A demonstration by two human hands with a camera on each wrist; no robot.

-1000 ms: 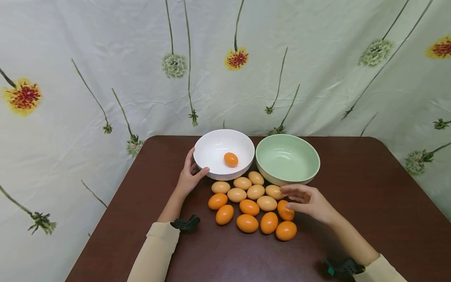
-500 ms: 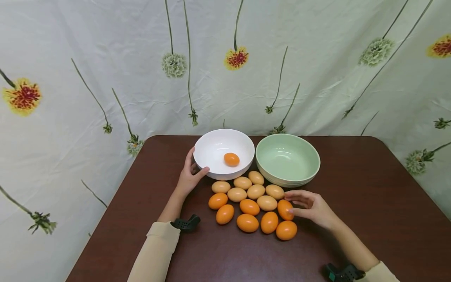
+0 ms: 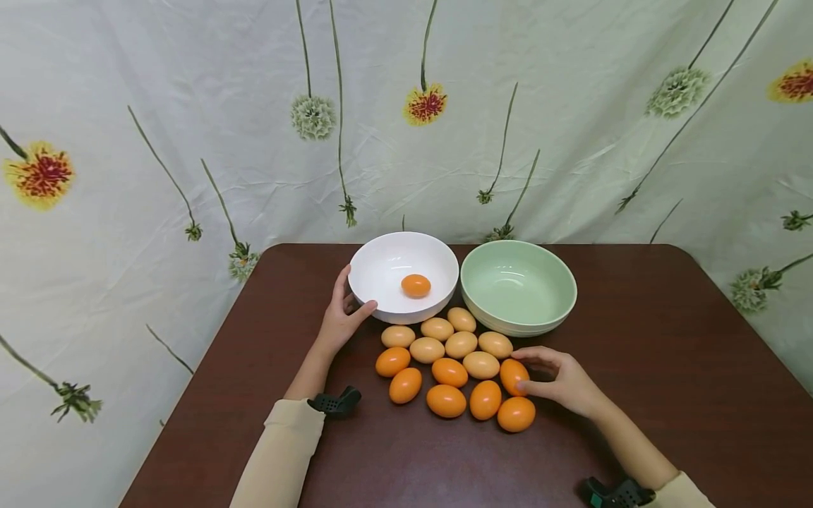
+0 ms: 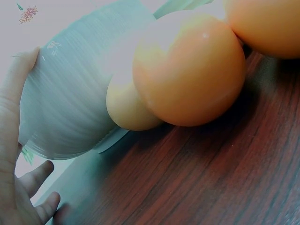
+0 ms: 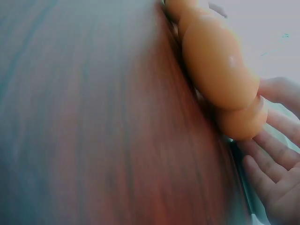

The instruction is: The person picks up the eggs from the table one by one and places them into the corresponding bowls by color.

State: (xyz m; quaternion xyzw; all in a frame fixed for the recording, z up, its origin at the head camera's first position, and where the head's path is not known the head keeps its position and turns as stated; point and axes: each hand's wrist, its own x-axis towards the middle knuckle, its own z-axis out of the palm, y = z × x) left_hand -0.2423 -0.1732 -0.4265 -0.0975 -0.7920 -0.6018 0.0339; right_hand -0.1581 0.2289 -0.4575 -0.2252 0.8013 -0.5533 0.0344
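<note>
Left hand (image 3: 343,321): grasping the white bowl (image 3: 387,268) by its rim, thumb lying at the near edge, fingers reaching round the left side. Its arm, in front of the white bowl, is wearing a black wrist unit (image 3: 335,403) and a cream sleeve (image 3: 279,451).

White bowl: standing upright on the table near the far edge.

Orange egg, single (image 3: 416,286): lying on its side inside the white bowl, right of its middle.

Tan eggs, seven (image 3: 461,345): lying grouped just in front of the white bowl and spreading off to its right.

Orange eggs, six (image 3: 446,401): lying in front of the white bowl, mostly beyond the tan ones.

Green bowl (image 3: 517,282): standing upright just to the right of the white bowl; whether the two are touching, one cannot tell.

Pinched orange egg (image 3: 512,376): lying in front of the white bowl and well to its right, at the group's outer end.

Right hand (image 3: 562,381): taking that egg between thumb and fingertips; how firmly it is pressing, one cannot tell.

Dark wooden table (image 3: 641,317): extending on both sides of the white bowl.

Floral cloth (image 3: 571,176): hanging behind the white bowl.
</note>
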